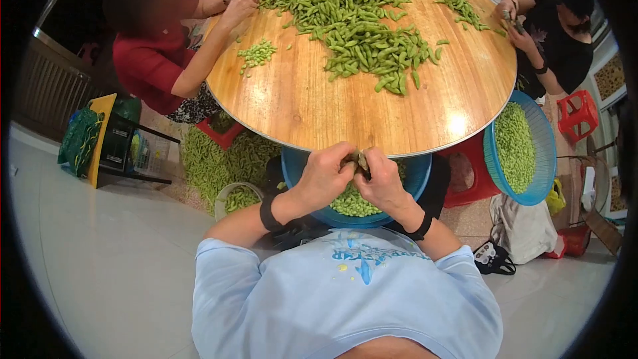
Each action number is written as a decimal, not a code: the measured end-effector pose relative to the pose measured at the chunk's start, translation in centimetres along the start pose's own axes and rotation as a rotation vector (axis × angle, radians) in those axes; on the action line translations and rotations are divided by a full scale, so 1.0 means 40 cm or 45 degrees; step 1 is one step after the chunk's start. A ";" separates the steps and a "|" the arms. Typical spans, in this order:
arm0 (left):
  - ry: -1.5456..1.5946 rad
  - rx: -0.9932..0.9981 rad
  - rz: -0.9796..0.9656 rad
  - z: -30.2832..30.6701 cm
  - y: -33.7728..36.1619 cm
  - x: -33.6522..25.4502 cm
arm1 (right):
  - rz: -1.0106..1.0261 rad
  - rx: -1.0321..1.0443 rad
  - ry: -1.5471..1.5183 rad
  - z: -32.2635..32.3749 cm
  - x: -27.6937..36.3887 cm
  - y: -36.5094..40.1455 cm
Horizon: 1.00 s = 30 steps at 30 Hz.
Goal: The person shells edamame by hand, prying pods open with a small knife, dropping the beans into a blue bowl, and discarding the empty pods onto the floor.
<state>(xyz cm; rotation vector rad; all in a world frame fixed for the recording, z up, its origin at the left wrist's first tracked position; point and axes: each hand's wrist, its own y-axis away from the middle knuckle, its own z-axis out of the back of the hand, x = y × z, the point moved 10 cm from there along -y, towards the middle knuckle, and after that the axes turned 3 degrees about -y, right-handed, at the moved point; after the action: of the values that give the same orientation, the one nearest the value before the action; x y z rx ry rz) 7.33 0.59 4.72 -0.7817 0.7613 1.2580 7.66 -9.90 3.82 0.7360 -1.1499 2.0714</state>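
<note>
Head view, left hand [324,178] and right hand [383,185] together, both pinching one pod [362,158]; blue basin [420,176] beneath

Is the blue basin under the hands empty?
No, green beans lie in the blue basin below the left hand and right hand, which pinch a pod.

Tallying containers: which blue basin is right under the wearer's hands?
The basin at the table's near edge, beneath the left hand and right hand gripping a pod; the other basin leans far right.
</note>
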 end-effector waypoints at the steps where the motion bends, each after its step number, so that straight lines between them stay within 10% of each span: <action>1: -0.011 -0.059 -0.072 0.010 -0.002 -0.016 | 0.003 0.004 -0.007 -0.003 0.002 0.001; 8: 0.626 0.008 0.312 -0.032 -0.011 0.064 | -0.177 -0.052 -0.214 0.029 -0.023 -0.005; 16: 0.094 0.033 0.045 0.013 0.001 -0.006 | -0.252 -0.008 -0.341 0.014 -0.043 0.007; 18: -0.345 0.085 -0.403 0.065 0.024 -0.095 | -0.221 0.110 -0.338 0.014 -0.045 0.022; 22: -1.214 0.386 -0.305 0.102 0.060 -0.008 | 0.095 0.215 -0.277 0.016 -0.006 0.048; 30: -0.761 -0.059 -0.636 -0.076 -0.333 -0.073 | -0.352 0.099 -0.598 0.032 -0.101 0.084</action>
<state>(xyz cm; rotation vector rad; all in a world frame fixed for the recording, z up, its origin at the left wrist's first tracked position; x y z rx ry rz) 19.85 -5.30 6.77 -0.5390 0.0413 0.9731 7.87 -13.43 -0.24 1.3897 -1.1332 1.7654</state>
